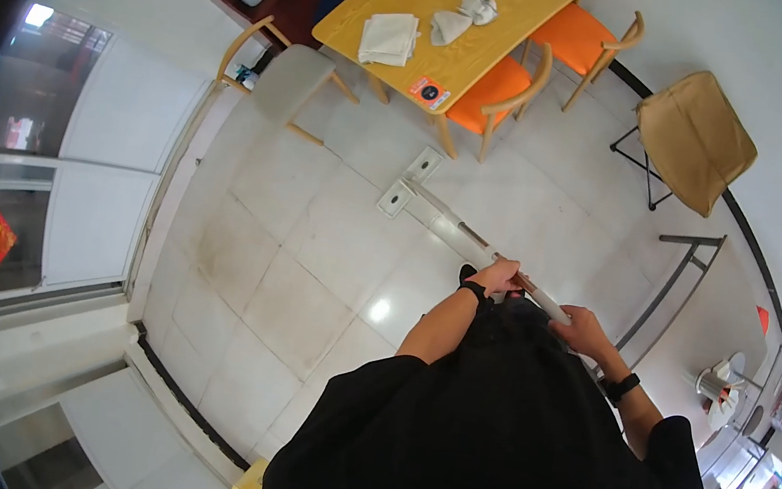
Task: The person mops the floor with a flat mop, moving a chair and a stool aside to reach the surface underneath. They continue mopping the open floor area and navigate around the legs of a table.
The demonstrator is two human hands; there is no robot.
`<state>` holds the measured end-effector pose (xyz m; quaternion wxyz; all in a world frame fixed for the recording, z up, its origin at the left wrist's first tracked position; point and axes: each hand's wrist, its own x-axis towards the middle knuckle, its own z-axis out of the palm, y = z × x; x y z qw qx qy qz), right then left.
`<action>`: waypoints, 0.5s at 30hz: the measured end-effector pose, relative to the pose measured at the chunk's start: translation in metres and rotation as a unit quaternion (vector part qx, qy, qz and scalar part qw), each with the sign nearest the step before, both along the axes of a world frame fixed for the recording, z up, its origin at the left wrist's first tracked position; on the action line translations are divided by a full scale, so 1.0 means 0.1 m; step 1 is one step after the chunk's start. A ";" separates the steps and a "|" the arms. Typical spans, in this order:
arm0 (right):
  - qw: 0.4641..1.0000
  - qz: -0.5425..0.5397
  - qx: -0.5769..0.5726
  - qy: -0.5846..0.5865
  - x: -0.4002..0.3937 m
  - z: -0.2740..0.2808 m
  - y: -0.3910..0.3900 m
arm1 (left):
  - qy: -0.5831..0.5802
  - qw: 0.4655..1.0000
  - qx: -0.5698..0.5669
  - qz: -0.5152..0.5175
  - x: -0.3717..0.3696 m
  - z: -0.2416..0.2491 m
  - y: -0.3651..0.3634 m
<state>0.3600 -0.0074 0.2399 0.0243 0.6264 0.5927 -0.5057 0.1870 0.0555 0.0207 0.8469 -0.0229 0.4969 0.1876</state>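
A long pole in white and brown runs from a flat white head on the tiled floor up to my body. My left hand is wrapped round its middle part. Nearer the upper end, on the white section, my right hand is closed round the same pole. Both wrists carry black bands. The head lies on the floor in front of the yellow table. My fingertips are partly hidden behind the pole.
Ahead stands a yellow wooden table with folded cloths. Orange chairs line its right side; a grey chair is at its left. A tan folding chair and a metal-legged table stand at right. Glass panels are on the left.
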 end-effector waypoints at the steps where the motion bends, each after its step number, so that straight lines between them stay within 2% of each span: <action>1: 1.000 -0.006 -0.003 0.010 -0.02 -0.04 0.04 | -0.009 1.000 0.026 -0.006 -0.04 0.01 0.03; 3: 1.000 -0.009 -0.009 0.023 -0.10 -0.12 0.13 | -0.015 0.999 0.049 -0.010 -0.14 -0.02 0.10; 6: 0.998 0.009 0.051 0.043 -0.23 -0.28 0.27 | 0.023 0.999 0.042 0.019 -0.29 -0.16 0.26; 8: 0.996 0.048 0.065 0.032 -0.34 -0.44 0.40 | -0.002 0.998 0.031 0.051 -0.44 -0.18 0.38; 9: 0.999 0.019 -0.010 0.030 -0.44 -0.36 0.51 | 0.014 0.998 0.028 0.049 -0.53 -0.06 0.48; 12: 0.998 0.054 0.034 0.025 -0.59 -0.44 0.83 | 0.044 0.997 0.037 0.045 -0.73 -0.02 0.76; 15: 0.997 0.064 0.025 0.035 -0.73 -0.48 1.23 | 0.061 0.995 0.058 0.051 -0.92 -0.08 1.12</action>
